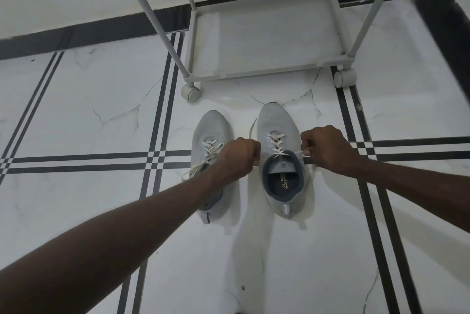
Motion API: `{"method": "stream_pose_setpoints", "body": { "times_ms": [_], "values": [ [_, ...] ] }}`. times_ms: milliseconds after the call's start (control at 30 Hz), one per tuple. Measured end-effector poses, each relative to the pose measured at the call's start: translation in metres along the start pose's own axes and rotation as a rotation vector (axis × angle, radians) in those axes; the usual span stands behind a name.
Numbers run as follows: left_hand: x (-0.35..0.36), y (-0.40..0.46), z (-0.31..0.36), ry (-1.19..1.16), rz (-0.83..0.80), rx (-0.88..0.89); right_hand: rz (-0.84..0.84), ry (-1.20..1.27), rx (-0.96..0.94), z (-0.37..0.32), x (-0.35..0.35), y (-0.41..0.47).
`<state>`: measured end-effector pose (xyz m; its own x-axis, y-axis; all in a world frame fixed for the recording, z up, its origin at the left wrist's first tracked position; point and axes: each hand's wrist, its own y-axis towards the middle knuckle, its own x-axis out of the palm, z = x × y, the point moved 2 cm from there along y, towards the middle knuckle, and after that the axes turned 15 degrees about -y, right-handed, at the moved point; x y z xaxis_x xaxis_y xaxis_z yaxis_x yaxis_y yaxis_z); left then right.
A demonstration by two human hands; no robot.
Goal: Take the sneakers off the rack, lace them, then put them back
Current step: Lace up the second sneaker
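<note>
Two light grey sneakers stand side by side on the floor, toes pointing at the rack. The right sneaker (278, 125) has its white lace (276, 144) crossed through the eyelets. My left hand (239, 157) is closed on one end of that lace, whose loose tip sticks up between the shoes. My right hand (325, 147) is closed on the other end, pulled taut out to the right. The left sneaker (211, 128) has its lace threaded and loosely hanging to the left; my left forearm covers its rear half.
A light grey wheeled shoe rack (267, 70) stands just beyond the sneakers, its bottom shelf bare, with castors at the front left (190, 93) and front right (344, 78). The floor is white marble tile with black stripes. A dark skirting runs along the wall behind.
</note>
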<state>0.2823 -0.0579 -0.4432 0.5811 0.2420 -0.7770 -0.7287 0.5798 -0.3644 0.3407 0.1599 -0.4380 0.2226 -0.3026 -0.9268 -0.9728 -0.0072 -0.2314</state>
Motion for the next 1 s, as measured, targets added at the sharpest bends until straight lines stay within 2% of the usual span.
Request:
{"method": "stream_pose_setpoints", "body": {
  "times_ms": [200,300,367,467,533,633,700,833,1000],
  "values": [
    [-0.005,-0.001,-0.003,-0.020,0.018,-0.063,-0.053,-0.022,0.022,0.001,0.000,0.003],
    [-0.006,0.002,0.002,-0.210,-0.071,-0.102,-0.076,-0.020,0.023,0.001,0.000,0.004],
    [-0.010,0.001,0.003,-0.341,-0.066,-0.116,-0.060,-0.077,0.018,0.002,0.000,0.002],
    [-0.013,0.001,0.004,-0.325,-0.053,-0.073,-0.087,-0.046,-0.023,0.001,0.000,0.000],
    [-0.017,0.001,0.003,-0.277,-0.100,-0.085,-0.140,-0.055,-0.043,-0.001,-0.007,0.001],
    [-0.035,-0.001,-0.005,-0.329,-0.162,-0.146,-0.263,-0.182,-0.055,0.004,-0.028,0.007],
    [-0.053,-0.007,-0.009,-0.389,-0.203,-0.167,-0.359,-0.176,-0.060,0.006,-0.047,0.011],
    [-0.078,-0.012,-0.002,-0.872,-0.144,-0.156,-0.414,0.136,-0.057,-0.005,-0.070,0.013],
    [-0.085,-0.006,0.028,-1.311,-0.158,-0.017,-0.247,0.711,0.018,-0.012,-0.076,0.014]
  ]
}}
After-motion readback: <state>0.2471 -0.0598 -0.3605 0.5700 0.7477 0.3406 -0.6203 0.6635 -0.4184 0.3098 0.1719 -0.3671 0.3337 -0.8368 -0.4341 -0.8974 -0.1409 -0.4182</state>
